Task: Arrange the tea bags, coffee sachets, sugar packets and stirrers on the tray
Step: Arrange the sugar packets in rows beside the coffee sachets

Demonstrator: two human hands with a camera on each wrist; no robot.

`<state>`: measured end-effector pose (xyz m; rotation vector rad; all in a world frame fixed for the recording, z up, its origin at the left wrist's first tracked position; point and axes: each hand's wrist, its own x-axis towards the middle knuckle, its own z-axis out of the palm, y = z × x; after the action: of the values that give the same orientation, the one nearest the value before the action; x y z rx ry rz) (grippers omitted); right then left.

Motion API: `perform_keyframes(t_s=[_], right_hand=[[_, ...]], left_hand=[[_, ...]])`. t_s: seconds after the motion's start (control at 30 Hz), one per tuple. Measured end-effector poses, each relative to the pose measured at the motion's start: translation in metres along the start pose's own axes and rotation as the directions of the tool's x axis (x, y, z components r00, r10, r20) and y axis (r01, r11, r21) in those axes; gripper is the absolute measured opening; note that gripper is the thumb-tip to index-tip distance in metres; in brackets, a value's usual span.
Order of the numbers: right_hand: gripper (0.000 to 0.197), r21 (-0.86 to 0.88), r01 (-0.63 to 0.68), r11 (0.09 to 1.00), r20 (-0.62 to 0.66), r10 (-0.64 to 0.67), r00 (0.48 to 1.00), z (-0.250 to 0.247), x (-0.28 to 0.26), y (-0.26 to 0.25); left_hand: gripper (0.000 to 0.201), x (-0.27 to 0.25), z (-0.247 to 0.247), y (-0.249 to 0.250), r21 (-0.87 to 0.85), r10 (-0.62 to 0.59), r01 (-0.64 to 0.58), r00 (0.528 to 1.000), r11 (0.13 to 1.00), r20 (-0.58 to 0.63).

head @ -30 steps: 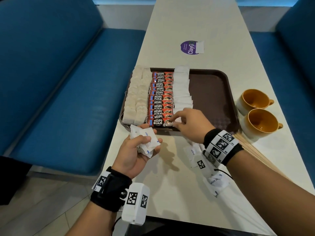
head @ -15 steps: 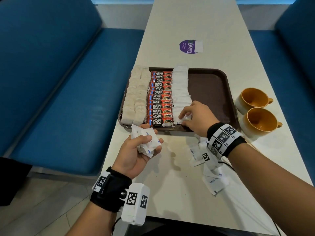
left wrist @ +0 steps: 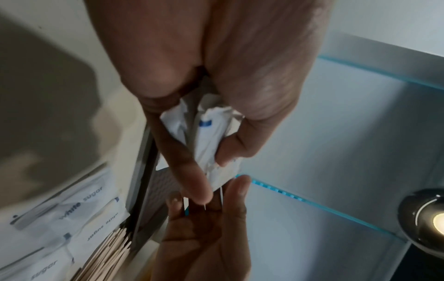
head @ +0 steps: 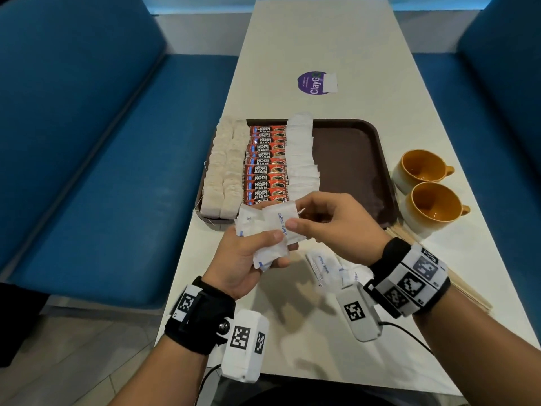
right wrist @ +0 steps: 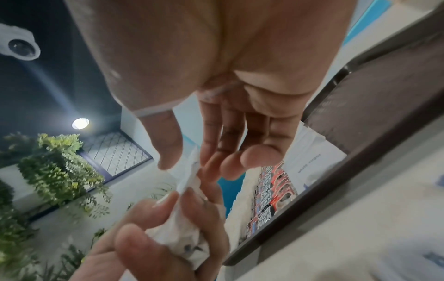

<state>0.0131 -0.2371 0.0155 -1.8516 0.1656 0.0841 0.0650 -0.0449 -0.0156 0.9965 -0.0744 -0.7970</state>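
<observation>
The brown tray (head: pixel 351 148) holds rows of beige tea bags (head: pixel 224 168), red coffee sachets (head: pixel 265 165) and white sugar packets (head: pixel 301 155). In front of the tray's near edge, my left hand (head: pixel 248 256) grips a crumpled bunch of white sugar packets (head: pixel 263 238) (left wrist: pixel 206 133) (right wrist: pixel 182 235). My right hand (head: pixel 325 221) meets it from the right and pinches the top sugar packet (head: pixel 281 224) of that bunch between thumb and fingers. Loose sugar packets (head: pixel 325 266) lie on the table under my right wrist. Wooden stirrers (head: pixel 409 238) lie to the right of them.
Two yellow-lined cups (head: pixel 430 189) stand right of the tray, close to the stirrers. A purple sticker (head: pixel 314 82) is stuck on the white table (head: pixel 322 39) farther back. Blue benches (head: pixel 102 142) run along both sides. The tray's right half is bare.
My right hand left the sugar row at the tray's near edge and came back to the bunch in my left hand. It now pinches a packet there. My left hand rose slightly.
</observation>
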Motion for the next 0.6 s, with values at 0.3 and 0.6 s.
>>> perform_keyframes(t_s=[0.3,0.6], right_hand=[[0.035,0.148,-0.11,0.983,-0.031,0.116,0.993,-0.01,-0.017,0.015],[0.012,0.446,-0.148,0.883,-0.073,0.201,0.977,-0.012,-0.017,0.021]], left_hand=[[0.034,0.004,0.014,-0.009,-0.011,0.016,-0.017,0.995,1.0,-0.102],[0.032,0.007,0.015,-0.017,0.068,-0.048,0.055,0.994,0.996,-0.101]])
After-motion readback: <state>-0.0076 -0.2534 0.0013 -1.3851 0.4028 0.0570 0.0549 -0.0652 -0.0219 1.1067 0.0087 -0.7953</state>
